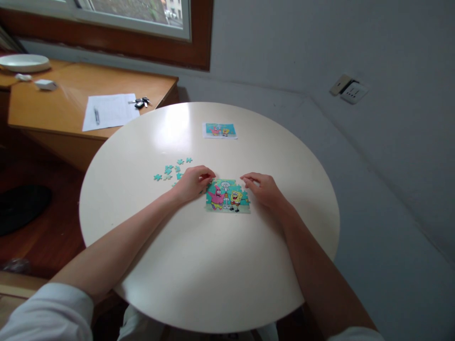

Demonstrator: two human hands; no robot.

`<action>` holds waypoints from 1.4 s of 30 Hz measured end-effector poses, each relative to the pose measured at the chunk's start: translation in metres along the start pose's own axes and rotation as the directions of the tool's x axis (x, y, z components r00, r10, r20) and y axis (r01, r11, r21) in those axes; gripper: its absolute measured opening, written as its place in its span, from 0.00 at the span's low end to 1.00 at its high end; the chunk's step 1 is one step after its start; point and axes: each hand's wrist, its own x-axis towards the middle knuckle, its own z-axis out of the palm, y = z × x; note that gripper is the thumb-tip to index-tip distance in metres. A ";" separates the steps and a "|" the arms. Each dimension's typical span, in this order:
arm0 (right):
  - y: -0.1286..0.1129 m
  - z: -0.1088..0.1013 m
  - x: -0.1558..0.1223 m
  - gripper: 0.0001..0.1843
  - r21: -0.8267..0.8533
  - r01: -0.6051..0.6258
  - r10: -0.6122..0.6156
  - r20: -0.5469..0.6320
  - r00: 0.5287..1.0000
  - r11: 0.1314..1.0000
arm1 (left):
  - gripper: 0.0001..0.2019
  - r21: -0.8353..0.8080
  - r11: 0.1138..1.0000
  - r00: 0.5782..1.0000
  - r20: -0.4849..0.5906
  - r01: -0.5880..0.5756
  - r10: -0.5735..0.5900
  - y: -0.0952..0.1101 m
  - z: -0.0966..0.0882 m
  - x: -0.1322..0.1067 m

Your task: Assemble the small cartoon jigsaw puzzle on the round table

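A partly joined jigsaw puzzle [227,198] lies flat at the centre of the frame on a round, cream-white table [177,265]. It shows three cartoon figures: a pink starfish, a tall pale one and a yellow square one. Its long axis runs left to right across the frame; the bottom edge is fairly straight, while the upper right corner is stepped and gappy.

Two bare hands flank its top edge. The left hand [195,182] is nearer, its curled fingertips at the puzzle's upper left corner, so the puzzle lies down and to the right of them. The right hand [263,187] is a little apart, its thumb and forefinger drawn close together just beyond the stepped corner — from there the puzzle lies down and to the left. Whether either hand pinches a piece, I cannot tell.

Loose teal puzzle pieces [168,171] are scattered left of centre, beside the left hand and partly hidden by it — well apart from the right. Above the puzzle, toward the table's far side, lies a small printed picture [222,130] of similar figures. At upper left, a wooden desk [117,80] bears a white sheet [112,111] and keys [140,103].
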 end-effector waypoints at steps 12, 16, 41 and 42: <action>0.002 0.001 0.000 0.13 0.003 0.006 -0.006 -0.010 1.000 1.000 | 0.08 0.057 0.997 0.998 0.021 -0.061 0.059 0.002 0.000 0.000; 0.001 0.001 0.000 0.13 0.006 0.007 -0.007 -0.012 1.000 1.000 | 0.09 0.054 0.996 0.997 0.030 -0.073 0.071 -0.002 0.002 0.000; 0.004 0.002 0.000 0.13 -0.004 0.033 -0.033 -0.018 0.999 0.999 | 0.06 0.291 0.956 0.991 0.131 -0.040 0.001 0.001 -0.001 0.002; 0.003 0.002 0.000 0.13 -0.005 0.030 -0.030 -0.019 0.999 1.000 | 0.06 0.299 0.954 0.991 0.131 -0.029 -0.011 0.002 -0.001 0.002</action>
